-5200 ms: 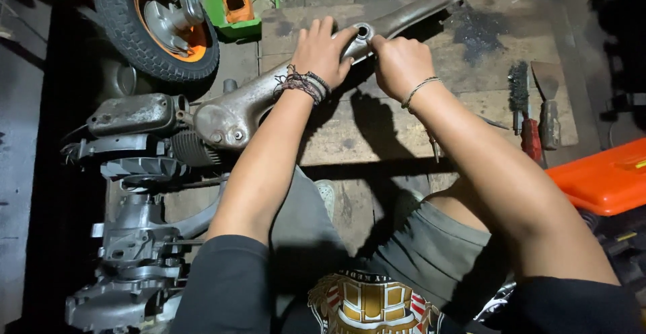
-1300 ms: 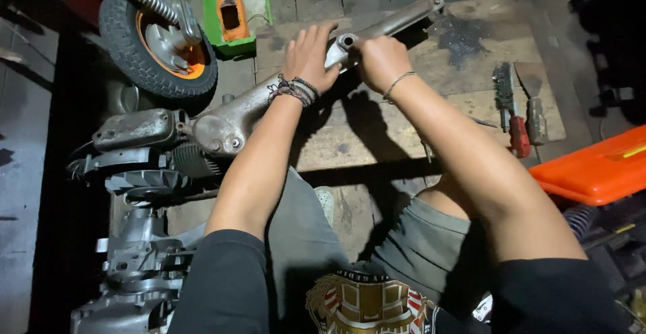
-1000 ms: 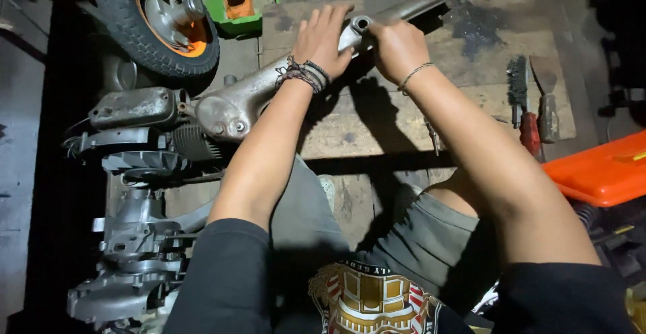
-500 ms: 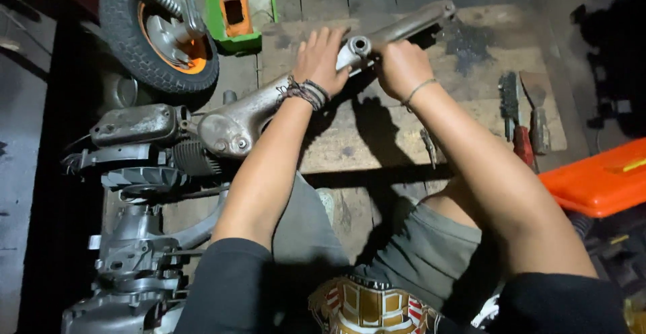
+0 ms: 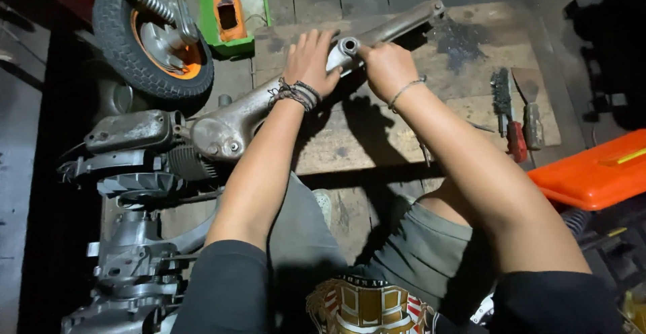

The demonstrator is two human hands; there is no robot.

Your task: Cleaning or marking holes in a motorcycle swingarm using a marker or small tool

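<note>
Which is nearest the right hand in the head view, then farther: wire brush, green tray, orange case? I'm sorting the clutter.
From the right hand:
1. Wire brush, to its right on the board.
2. Green tray, up left, past the left hand.
3. Orange case, far right, lower.

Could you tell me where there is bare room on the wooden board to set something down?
The worn wooden board lies bare between the right hand and the wire brush, and below the long grey metal arm. Crowded: left, around the engine and wheel.

A long grey metal engine arm [image 5: 269, 102] lies diagonally across the wooden board, its tubular end pointing far right.
</note>
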